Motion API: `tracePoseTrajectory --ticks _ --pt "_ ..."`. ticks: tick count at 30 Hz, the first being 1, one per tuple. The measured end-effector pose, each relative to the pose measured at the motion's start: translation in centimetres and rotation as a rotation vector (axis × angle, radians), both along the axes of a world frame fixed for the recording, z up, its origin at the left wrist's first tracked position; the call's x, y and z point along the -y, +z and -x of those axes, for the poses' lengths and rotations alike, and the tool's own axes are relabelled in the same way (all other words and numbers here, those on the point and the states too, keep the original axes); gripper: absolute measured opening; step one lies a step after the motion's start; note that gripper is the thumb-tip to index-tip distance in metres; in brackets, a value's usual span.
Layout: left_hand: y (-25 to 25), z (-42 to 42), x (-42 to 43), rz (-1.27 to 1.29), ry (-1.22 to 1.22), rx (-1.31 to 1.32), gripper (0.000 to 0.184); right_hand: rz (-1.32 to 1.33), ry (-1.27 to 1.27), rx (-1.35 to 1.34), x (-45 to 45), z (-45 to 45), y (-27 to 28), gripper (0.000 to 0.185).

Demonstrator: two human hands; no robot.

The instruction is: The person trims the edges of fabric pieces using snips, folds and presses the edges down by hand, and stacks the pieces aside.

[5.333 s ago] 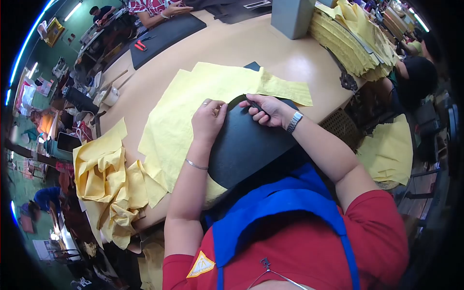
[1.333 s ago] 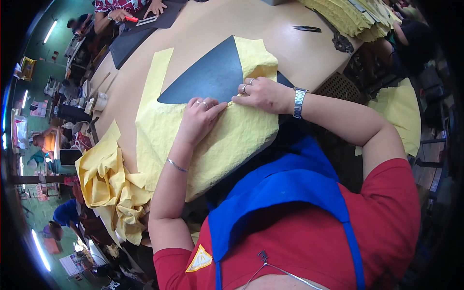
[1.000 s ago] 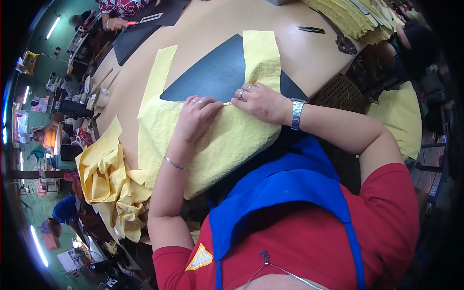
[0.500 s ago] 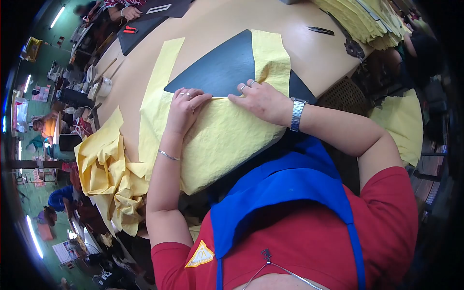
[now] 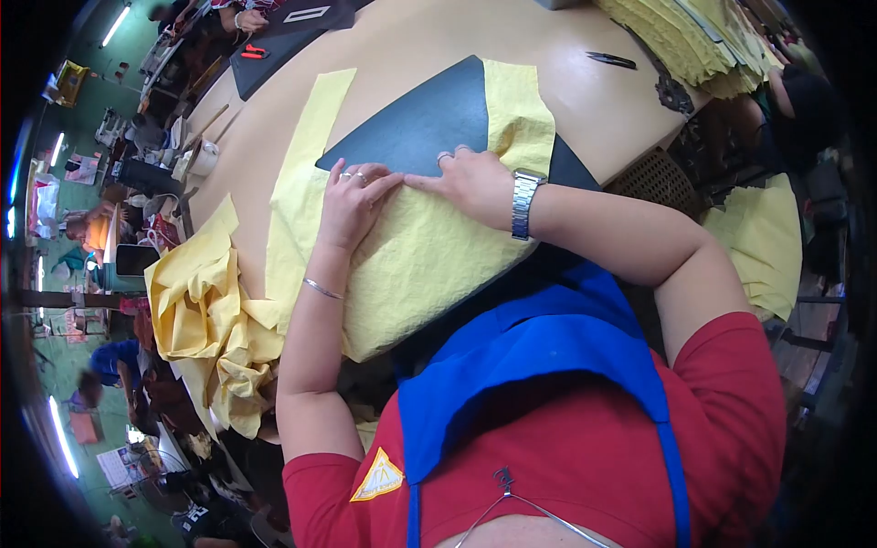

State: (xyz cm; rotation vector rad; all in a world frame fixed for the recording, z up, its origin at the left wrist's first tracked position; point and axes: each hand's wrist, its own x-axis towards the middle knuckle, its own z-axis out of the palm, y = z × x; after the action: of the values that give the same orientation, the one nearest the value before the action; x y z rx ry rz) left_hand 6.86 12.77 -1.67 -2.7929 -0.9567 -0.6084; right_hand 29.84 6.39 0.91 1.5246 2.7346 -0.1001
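Observation:
A yellow fabric piece [image 5: 420, 265] lies over a dark, flat board [image 5: 416, 123], with its upper edge turned across the board. At that edge my left hand [image 5: 352, 203] grips the fabric with bent fingers. My right hand [image 5: 477, 187] presses on the same edge from the right, its fingers closed over the fabric. The two hands' fingertips meet at the middle of the edge. One yellow strip [image 5: 311, 128] extends up on the left, and another yellow flap [image 5: 516, 100] covers the board's right part. What lies under my fingers is hidden.
Crumpled yellow fabric [image 5: 215, 320] hangs over the table's [image 5: 393, 55] left edge. Thread snips [image 5: 612, 60] lie at the upper right, near a stack of yellow pieces [image 5: 685, 46]. Across the table are another person's hand [image 5: 248, 20] and a red-handled tool [image 5: 255, 53].
My right hand has slid left along the fabric's edge until its fingertips meet those of my left hand. The left hand stays at about the same place on the fabric.

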Motion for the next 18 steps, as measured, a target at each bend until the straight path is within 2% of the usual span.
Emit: tracePoseTrajectory --ticks 2,5,8,10,11,14,15,18 --pt "-0.1 0.0 0.0 0.011 0.004 -0.004 0.015 -0.008 0.05 -0.066 0.4 -1.0 0.1 0.054" --pt "-0.1 0.3 0.0 0.036 0.022 0.041 0.018 0.05 0.077 -0.101 1.8 -3.9 1.7 0.038" --pt "-0.2 0.7 -0.2 0.132 0.065 0.215 0.021 -0.055 -0.015 -0.28 3.1 -7.1 1.3 0.014" --pt "-0.7 3.2 -0.5 0.294 0.087 0.374 0.021 -0.042 -0.184 -0.421 4.7 -8.0 1.0 0.014" --pt "-0.2 4.1 -0.1 0.279 0.083 0.289 0.017 -0.033 -0.271 -0.497 5.3 -8.3 0.7 0.015" --pt "1.2 6.1 1.9 0.3 0.063 0.095 0.021 0.145 -0.261 -0.694 3.8 -9.4 -0.9 0.02" --pt "1.3 6.5 2.3 0.348 0.081 0.075 0.031 0.161 -0.22 -0.696 2.9 -9.7 -0.8 0.016" --pt "2.5 5.4 4.3 0.359 0.053 -0.028 0.045 0.379 -0.181 -0.425 -2.1 -12.0 1.2 0.013"
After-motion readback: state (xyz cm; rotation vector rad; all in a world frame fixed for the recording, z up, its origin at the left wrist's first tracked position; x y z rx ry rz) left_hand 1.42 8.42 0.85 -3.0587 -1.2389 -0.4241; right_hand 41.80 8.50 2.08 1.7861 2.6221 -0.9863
